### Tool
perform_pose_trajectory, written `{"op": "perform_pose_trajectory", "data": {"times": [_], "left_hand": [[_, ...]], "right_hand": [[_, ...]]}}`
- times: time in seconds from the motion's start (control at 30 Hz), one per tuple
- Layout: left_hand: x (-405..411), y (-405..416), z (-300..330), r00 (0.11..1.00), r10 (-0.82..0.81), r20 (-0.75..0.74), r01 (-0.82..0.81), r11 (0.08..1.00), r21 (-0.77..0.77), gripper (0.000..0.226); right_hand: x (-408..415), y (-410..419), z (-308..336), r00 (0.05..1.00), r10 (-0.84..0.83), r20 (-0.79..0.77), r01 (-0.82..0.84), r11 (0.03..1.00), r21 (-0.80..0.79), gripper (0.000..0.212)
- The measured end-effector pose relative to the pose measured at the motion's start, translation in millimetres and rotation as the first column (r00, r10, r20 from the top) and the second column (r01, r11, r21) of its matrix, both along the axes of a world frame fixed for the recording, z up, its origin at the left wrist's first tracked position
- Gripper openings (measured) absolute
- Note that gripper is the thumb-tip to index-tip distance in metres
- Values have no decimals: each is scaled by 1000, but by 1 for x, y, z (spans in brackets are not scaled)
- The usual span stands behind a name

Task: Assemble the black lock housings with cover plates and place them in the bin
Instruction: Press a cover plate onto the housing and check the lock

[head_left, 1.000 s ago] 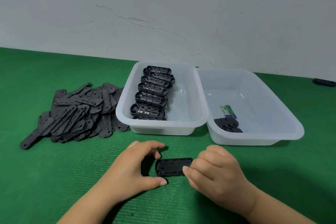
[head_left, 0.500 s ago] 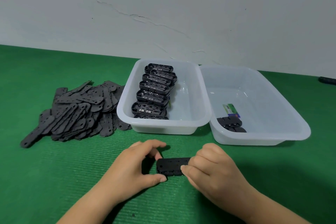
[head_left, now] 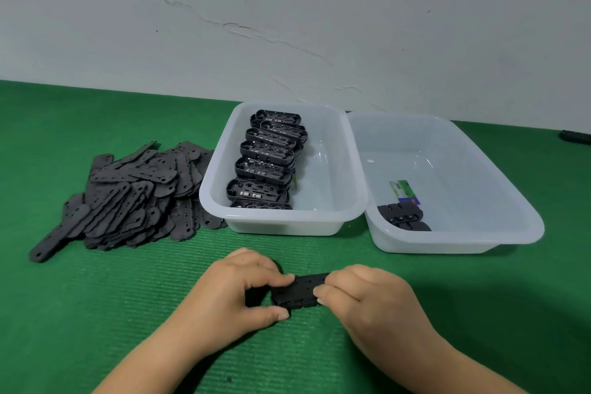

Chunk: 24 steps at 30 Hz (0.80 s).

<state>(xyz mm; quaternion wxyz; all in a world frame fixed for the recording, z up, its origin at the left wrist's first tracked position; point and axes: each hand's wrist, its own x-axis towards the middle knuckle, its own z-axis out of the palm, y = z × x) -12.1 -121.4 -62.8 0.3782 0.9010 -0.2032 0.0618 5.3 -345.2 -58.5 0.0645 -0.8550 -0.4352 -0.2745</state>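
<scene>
Since a second ago: left hand (head_left: 238, 289) closed in tighter, forefinger now laid over the left end of the lock housing (head_left: 299, 294); right hand (head_left: 361, 296) slid further over the right end, hiding more of it. Housing itself hardly shifted, lying on the green surface (head_left: 128, 313), near and centre, in front of both bins.

Left grip: thumb at the near edge, fingers curled over the far edge, clamped on the housing. Right grip: fingers curled round the right end, likewise clamped on it.

Step in hand, by the look of it: seating the cover plate on the housing. Plate and body both black, so whether fully seated cannot be told.

To do it well: keep the housing flat against the surface, line up the holes, press evenly at both ends, not one corner, run a fingertip round the seam to check it lies flush. Then lift and carry right and far to the right bin (head_left: 511, 233), beside the finished housings (head_left: 403, 217) in its near left corner.

Supply at hand: pile of cover plates (head_left: 128, 195) to the left, open housings (head_left: 265, 166) stacked in the left bin (head_left: 355, 201).
</scene>
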Motion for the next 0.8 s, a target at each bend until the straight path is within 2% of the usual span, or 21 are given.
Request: {"op": "perform_pose_trajectory", "data": {"times": [0.2, 0.3, 0.4, 0.47, 0.6, 0.7, 0.8], "left_hand": [[-5, -2, 6, 999, -38, 38, 35, 995, 91, 32], [-9, -5, 9, 993, -43, 109, 22, 981, 192, 32], [-14, -12, 10, 983, -49, 179, -10, 950, 312, 33], [-17, -15, 9, 980, -52, 193, -17, 939, 343, 38], [-18, -13, 6, 993, -17, 121, -16, 963, 267, 34], [-16, -11, 2, 998, 18, 58, -27, 985, 169, 36], [-12, -9, 0, 999, 41, 34, -44, 995, 93, 38]], "right_hand": [[5, -3, -3, 995, 4, -95, 4, 996, 91, 20], [7, -10, -7, 988, 42, -148, -31, 996, 80, 20], [8, -12, -9, 984, 58, -170, -47, 997, 64, 34], [8, -10, -7, 983, 46, -175, -38, 998, 52, 31], [12, -4, 2, 980, 11, -200, 5, 997, 80, 22], [17, -3, 10, 961, 82, -266, -40, 987, 159, 17], [19, -2, 16, 949, 94, -301, -45, 985, 166, 15]]}}
